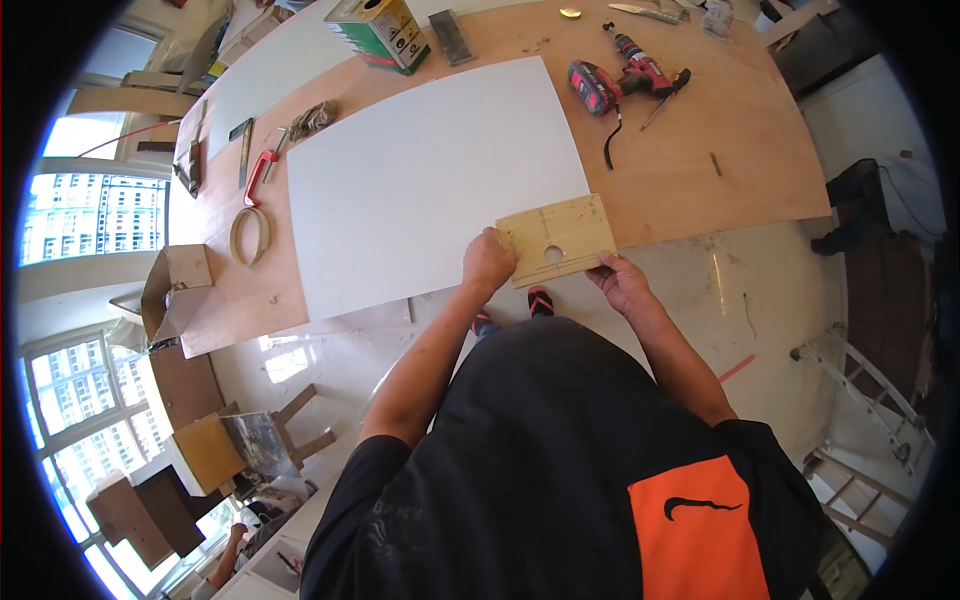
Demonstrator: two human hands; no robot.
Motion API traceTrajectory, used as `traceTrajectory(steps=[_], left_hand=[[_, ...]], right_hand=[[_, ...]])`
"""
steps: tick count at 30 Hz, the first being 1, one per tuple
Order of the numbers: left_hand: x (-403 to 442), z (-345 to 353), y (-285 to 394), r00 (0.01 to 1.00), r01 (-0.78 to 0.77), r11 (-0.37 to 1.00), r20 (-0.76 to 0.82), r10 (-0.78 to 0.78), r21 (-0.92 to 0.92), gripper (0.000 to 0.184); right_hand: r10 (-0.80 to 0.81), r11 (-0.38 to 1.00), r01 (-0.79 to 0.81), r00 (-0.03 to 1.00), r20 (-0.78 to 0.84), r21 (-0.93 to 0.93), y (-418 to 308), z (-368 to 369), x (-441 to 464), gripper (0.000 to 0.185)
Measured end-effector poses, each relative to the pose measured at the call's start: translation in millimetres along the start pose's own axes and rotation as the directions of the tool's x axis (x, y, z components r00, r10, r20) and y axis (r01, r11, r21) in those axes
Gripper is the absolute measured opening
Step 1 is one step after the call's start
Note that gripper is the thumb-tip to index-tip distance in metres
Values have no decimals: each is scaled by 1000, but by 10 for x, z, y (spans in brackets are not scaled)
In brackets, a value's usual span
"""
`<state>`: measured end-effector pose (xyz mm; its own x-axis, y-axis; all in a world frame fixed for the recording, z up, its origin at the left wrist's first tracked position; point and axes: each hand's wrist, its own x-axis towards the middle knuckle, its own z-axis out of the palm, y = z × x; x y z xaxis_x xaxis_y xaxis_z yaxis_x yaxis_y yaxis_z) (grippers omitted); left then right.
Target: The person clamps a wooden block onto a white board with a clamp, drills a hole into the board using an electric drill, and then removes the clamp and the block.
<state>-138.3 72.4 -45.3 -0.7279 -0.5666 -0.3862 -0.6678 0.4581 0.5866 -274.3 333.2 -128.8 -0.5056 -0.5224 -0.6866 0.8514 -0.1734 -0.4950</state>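
Observation:
A small yellowish wooden board with a round hole and pencil lines is held between my two hands at the near edge of the table. My left hand grips its left side with the fingers curled. At the lower right corner, my right hand pinches the board between thumb and fingers. The board's far part overlaps the corner of a large white panel lying on the table. Whether the board rests on the panel or is lifted slightly, I cannot tell.
On the wooden tabletop are a red cordless drill, a green and white can, a tape roll, a red-handled tool and a square. A ladder stands right. Other people are at both sides.

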Motion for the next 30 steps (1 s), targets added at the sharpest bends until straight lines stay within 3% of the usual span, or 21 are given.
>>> traceTrajectory(steps=[8,11,26,30], left_hand=[[-20,-11,-127,997,2,996,-72,-8,-85,50],[56,115,-300,989,-79,997,-126,80,16,52],[-52,-50,-264,995,82,907,-22,-100,-413,45],[-34,-31,-287,994,81,918,-34,-102,-389,44]], right_hand=[[30,999,-30,999,-35,-15,74,106,61,25],[29,999,-29,1000,0,-36,75,76,43,26],[69,995,-69,998,0,-69,3,196,-83,34],[72,995,-72,997,-2,-63,-17,226,-112,34]])
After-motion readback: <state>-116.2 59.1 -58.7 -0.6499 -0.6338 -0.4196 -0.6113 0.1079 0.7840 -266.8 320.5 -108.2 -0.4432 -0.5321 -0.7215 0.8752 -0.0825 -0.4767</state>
